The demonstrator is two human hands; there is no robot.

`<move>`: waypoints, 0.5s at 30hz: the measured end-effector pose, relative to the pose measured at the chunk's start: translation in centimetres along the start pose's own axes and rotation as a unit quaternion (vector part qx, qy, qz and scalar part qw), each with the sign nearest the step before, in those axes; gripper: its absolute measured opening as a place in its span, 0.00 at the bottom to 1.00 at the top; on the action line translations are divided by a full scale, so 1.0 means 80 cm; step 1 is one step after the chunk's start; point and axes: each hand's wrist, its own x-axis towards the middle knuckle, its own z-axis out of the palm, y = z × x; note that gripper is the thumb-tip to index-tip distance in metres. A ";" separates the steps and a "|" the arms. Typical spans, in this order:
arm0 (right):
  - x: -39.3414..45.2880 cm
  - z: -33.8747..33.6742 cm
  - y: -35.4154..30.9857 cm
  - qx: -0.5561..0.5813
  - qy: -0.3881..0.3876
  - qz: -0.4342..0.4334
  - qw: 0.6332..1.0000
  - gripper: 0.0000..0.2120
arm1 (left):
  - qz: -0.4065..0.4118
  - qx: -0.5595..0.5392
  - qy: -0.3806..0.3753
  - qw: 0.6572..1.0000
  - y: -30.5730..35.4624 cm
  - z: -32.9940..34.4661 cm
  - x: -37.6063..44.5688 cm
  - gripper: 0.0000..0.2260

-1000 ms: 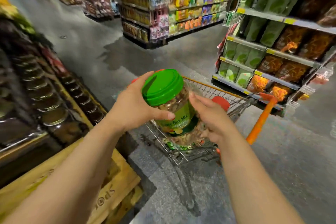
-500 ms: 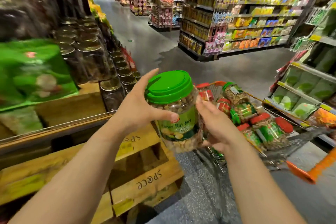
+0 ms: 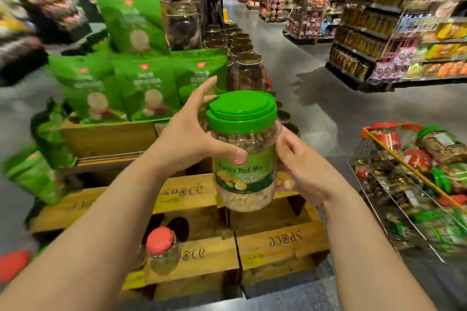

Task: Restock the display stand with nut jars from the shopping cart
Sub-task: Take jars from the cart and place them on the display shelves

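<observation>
While I carried it two-handed toward the stand, notes ran as follows.
jar: green-lidded jar (image 3: 243,151) was upright in mid-air, over the stand's wooden front and left of the cart; label faced me, probably so it would shelve facing out.
left hand: left hand (image 3: 188,134) gripped the jar's upper side just under the lid, thumb across the front, fingers spread behind; a high hold to steady a tall load, I judged.
right hand: right hand (image 3: 300,169) curled round the lower right side, taking the weight from beneath, I judged.
stand: stand (image 3: 280,242) was stacked wooden crates; green bags (image 3: 145,83) sat up top, dark jars (image 3: 249,70) ran along its right edge, a red-lidded jar (image 3: 161,247) stood low in front.
cart: cart (image 3: 404,179) was parked just right of the stand, full of red- and green-lidded jars, close for short trips, I guessed.
step: jar out of the cart, not yet set down.
target slot: blur; couldn't tell.
</observation>
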 end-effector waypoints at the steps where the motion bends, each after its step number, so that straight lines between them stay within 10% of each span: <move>1: 0.001 0.007 -0.003 -0.003 -0.015 -0.008 1.000 0.31 | -0.004 0.001 0.008 1.000 -0.001 -0.008 -0.007 0.62; 15: 0.028 0.072 -0.020 0.015 -0.115 -0.030 0.993 0.37 | -0.068 -0.006 0.196 0.978 -0.027 -0.051 -0.077 0.54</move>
